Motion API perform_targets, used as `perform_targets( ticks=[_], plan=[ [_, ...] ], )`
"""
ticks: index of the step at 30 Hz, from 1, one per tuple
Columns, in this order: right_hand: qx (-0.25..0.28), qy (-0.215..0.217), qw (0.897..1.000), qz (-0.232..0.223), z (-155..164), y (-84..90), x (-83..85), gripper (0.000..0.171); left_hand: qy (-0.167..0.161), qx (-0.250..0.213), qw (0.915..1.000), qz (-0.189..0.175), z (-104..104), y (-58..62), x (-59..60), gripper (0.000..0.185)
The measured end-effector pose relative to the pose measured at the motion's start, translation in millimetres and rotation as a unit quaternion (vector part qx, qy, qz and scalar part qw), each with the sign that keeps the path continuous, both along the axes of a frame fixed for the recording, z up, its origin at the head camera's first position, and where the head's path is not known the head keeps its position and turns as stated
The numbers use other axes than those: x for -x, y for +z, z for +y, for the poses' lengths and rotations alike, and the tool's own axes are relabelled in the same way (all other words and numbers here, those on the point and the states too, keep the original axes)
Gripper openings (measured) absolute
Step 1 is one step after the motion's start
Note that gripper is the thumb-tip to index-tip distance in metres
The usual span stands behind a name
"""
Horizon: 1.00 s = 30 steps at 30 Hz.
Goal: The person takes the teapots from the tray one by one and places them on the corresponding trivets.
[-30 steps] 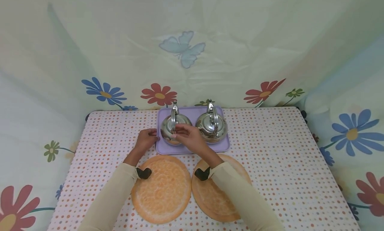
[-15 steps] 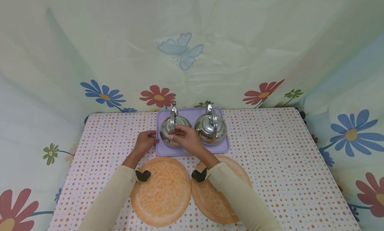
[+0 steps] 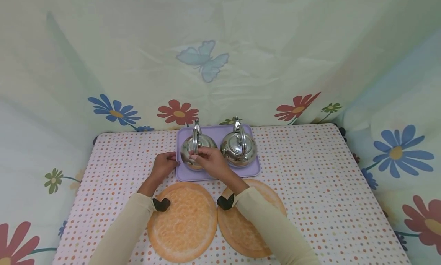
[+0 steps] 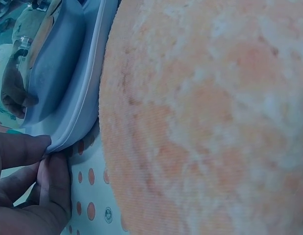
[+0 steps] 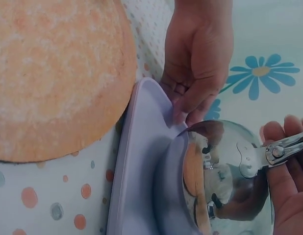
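Note:
Two shiny steel kettles stand side by side on a lilac tray [image 3: 186, 175]. My left hand [image 3: 164, 165] pinches the tray's left edge; in the left wrist view the thumb lies over the rim [image 4: 83, 110] with fingers beneath it. My right hand [image 3: 213, 163] holds the upright handle [image 3: 195, 139] of the left kettle [image 3: 186, 147], fingers curled at the handle's near end [image 5: 284, 149]. This kettle sits over the tray with its spout toward the wall. Beside it, untouched, is the right kettle [image 3: 230, 152], its handle also raised.
Two round, orange-brown mats with a bread-like print, the left mat [image 3: 182, 226] and the right mat [image 3: 237, 234], lie in front of the tray, under the forearms. A dotted cloth [image 3: 320, 188] covers the table. Behind hangs a flowered curtain [image 3: 241, 77].
The head view has shifted slightly, so the scene sits a little further left and lower. Both hands keep their places at the tray edge and the left kettle's handle.

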State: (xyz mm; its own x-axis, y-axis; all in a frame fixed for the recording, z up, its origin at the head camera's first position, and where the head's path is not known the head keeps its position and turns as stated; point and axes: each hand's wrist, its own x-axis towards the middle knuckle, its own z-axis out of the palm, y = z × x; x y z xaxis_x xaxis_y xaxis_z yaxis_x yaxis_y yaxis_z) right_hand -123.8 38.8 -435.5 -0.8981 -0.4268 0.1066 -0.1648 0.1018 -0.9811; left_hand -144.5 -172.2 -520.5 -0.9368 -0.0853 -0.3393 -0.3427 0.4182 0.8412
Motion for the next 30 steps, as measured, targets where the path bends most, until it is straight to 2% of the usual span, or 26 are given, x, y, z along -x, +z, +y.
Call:
perform_targets(
  ticks=[4,9,16,24,30],
  plan=[
    [-0.001,0.003,1.0,0.016,1.4,-0.6,0.2,0.016,0.001,-0.001,1.0,0.008,2.1,-1.2,0.8,0.042],
    [0.018,0.02,1.0,-0.002,2.7,-3.0,0.9,0.017,-0.001,-0.008,0.9999,0.007,2.6,-0.4,0.8,0.043],
    [0.022,0.04,0.999,-0.002,4.1,-4.2,1.4,0.019,0.005,-0.008,1.0,0.0,-0.2,-2.6,1.3,0.045],
    [0.017,0.042,0.999,0.003,4.6,-4.6,0.5,0.019,0.0,-0.009,0.9999,0.006,0.2,-1.7,0.5,0.043],
    [0.031,0.048,0.998,-0.015,5.1,-3.8,-0.5,0.02,0.0,-0.02,0.9998,0.004,0.7,-1.0,1.4,0.045]
  ],
)
